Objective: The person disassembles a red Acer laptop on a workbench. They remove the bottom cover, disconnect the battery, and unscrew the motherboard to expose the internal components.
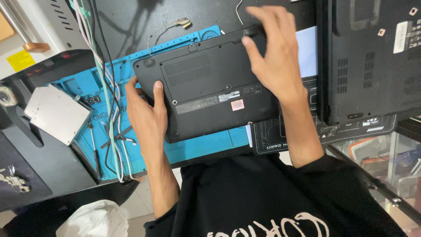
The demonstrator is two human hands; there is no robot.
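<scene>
A black laptop (206, 83) lies bottom-up on a blue work mat (201, 147), tilted a little. My left hand (147, 116) grips its near left corner, thumb pressed on the underside. My right hand (274, 52) reaches over the far right corner, fingers curled around the edge by the hinge. The underside shows vent slots, a cover panel and small labels.
A second black laptop (368, 57) lies bottom-up at the right, on a dark mat (285, 140). A silver drive (57, 114) rests at the left near a bundle of cables (109, 109) and a screwdriver (94, 149). A white bag (94, 219) sits below the table edge.
</scene>
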